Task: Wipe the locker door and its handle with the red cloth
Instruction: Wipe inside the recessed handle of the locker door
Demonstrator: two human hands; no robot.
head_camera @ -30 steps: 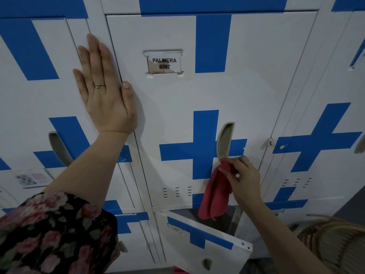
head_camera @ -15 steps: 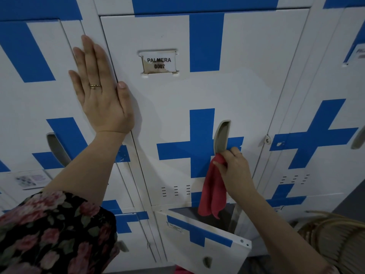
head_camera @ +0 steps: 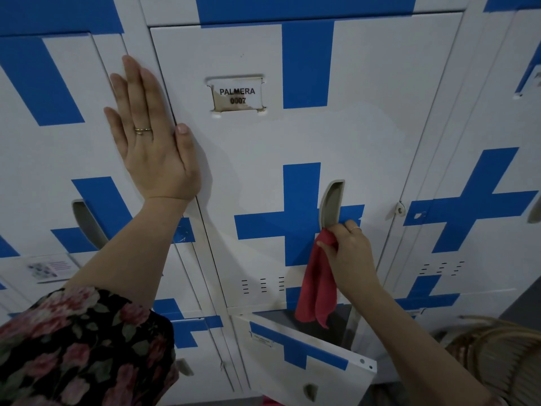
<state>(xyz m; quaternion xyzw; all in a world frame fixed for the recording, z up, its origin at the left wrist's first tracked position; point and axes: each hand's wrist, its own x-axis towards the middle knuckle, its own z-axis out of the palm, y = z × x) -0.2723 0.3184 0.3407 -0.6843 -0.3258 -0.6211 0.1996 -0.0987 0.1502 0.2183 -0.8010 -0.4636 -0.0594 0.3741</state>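
The white locker door (head_camera: 363, 136) with blue cross stripes and a "PALMERA 0007" label fills the middle. Its grey recessed handle (head_camera: 330, 202) sits right of centre. My right hand (head_camera: 348, 256) grips the red cloth (head_camera: 317, 285) and holds its top bunched against the lower end of the handle, while the rest of the cloth hangs down over the door's bottom edge. My left hand (head_camera: 152, 136) presses flat, fingers straight, on the frame strip and the neighbouring door at the left.
A lower locker door (head_camera: 301, 364) hangs open below, tilted outward. Closed lockers with the same blue crosses stand left (head_camera: 44, 159) and right (head_camera: 480, 206). A wicker chair or basket (head_camera: 503, 356) sits at the lower right.
My right hand has slid the cloth slightly up the handle's lower end. My left hand has stayed flat in the same spot.
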